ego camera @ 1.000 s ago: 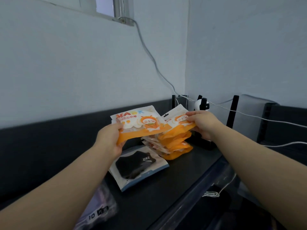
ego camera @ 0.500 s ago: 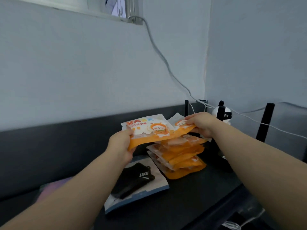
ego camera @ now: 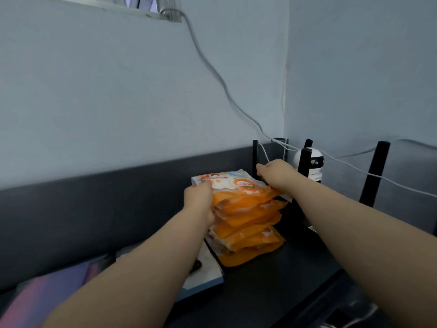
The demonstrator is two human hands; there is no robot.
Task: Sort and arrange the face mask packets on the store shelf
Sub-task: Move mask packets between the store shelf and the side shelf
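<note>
The top packet is laid flat on the stack of orange packets, printed face up. Its lettered white end is turned toward the back wall and its orange edge toward the person, so the longer visible side runs left to right, roughly along the wall. Its left edge is gripped by the left hand, whose fingers are curled round that side with the thumb on top. Its far right corner is held by the right hand, with the fingers bent over the edge. The stack below is fanned unevenly, the orange ends being pointed forward and to the right. It is set on a dark shelf near the corner of the room. Just to the left, partly hidden under the left forearm, a white packet with a black mask is seen lying flat, and farther left a blurred purple packet. Behind the right hand a small white camera is placed among upright black posts. A pale cable is run down the wall from a window frame to that corner.
</note>
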